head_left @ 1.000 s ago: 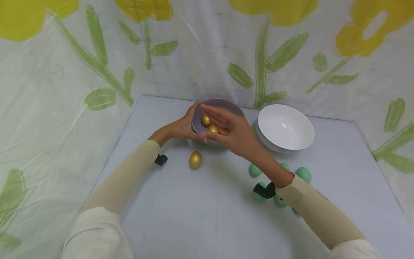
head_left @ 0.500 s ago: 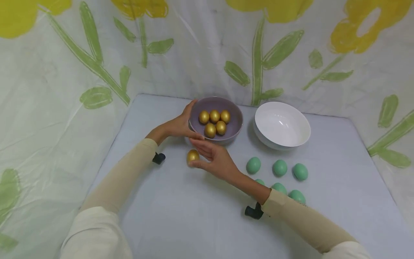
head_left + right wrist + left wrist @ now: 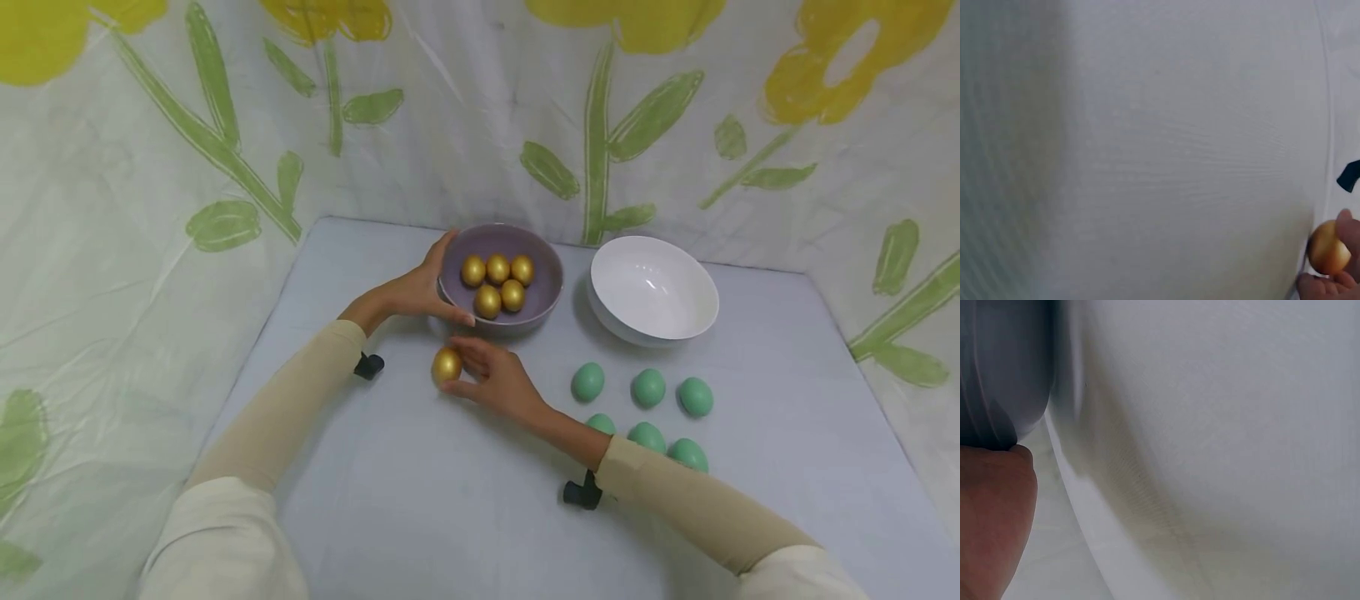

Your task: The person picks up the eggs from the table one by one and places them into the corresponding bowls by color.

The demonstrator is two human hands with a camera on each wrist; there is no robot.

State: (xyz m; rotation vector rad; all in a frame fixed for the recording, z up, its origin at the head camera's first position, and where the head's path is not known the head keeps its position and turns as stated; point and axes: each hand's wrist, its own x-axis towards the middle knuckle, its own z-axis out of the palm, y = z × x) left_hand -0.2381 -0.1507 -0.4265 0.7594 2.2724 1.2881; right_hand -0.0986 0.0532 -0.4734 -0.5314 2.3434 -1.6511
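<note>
- Left hand (image 3: 415,290): clamped round the purple bowl (image 3: 546,287).
- Right hand (image 3: 504,385): thumb and fingers pinch a gold egg (image 3: 446,365).
- Inside the bowl: five more eggs (image 3: 498,269).

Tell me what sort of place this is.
Probably a staged tabletop booth rather than an everyday kitchen: wrinkled sheeting with big yellow flowers rises behind and to both sides of a pale table, where green eggs lie in two neat rows.

Snug beige sleeves (image 3: 277,408) with straight cuffs (image 3: 348,334) met looser, creased off-white sleeves (image 3: 217,542) higher up, and a small, angular black fitting (image 3: 582,493) jutted out below each beige cuff.
</note>
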